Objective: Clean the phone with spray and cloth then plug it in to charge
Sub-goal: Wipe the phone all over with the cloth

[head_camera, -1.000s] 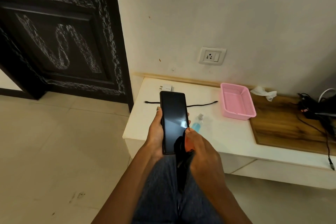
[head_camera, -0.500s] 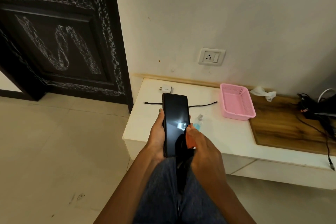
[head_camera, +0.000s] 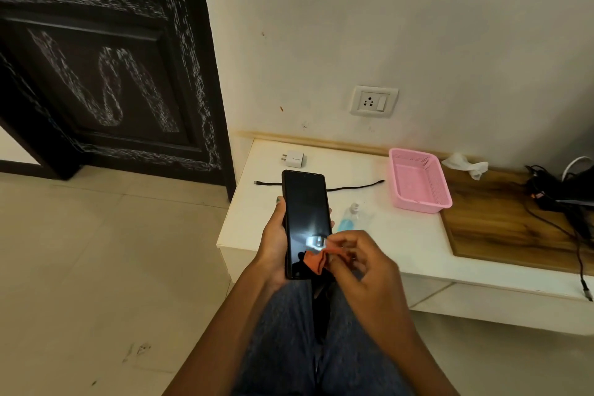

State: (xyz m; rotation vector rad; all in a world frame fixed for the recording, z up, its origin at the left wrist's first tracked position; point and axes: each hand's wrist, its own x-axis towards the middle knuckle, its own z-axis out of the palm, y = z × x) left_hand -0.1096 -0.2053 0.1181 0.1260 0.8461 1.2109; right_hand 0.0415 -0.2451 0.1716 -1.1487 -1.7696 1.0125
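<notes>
Spray bottle (head_camera: 351, 219) behind phone (head_camera: 307, 222); basket (head_camera: 418, 182) beside.

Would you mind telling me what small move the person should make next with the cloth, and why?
Probably draw the orange cloth up the phone. The right hand pinches it against the screen's lower part while the left hand holds the phone upright, so the upper screen looks unwiped.

A plain cream wall (head_camera: 418, 26) carries a white socket plate (head_camera: 373, 101). To the left stands a dark carved door (head_camera: 96, 74). The floor (head_camera: 80, 251) is pale tile. A low white bench (head_camera: 418, 251) runs along the wall, with a wooden board (head_camera: 501, 228) lying on its right part.
</notes>
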